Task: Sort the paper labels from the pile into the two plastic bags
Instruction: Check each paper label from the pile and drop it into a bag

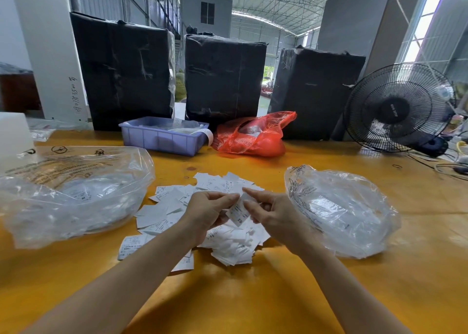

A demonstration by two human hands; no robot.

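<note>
A pile of white paper labels (174, 207) lies spread on the yellow table (228, 295) between two clear plastic bags. The left bag (71, 194) is large and holds several labels. The right bag (339, 209) is crumpled, and I cannot make out its contents. Over the pile, my left hand (207, 209) and my right hand (271, 214) pinch one label (238, 212) marked XS between their fingertips, lifted just above the heap.
A blue plastic tray (162, 137) and a red plastic bag (253, 136) sit behind the pile. Three black-wrapped bales (222, 78) stand along the table's back. A black fan (397, 108) and cables occupy the right rear corner.
</note>
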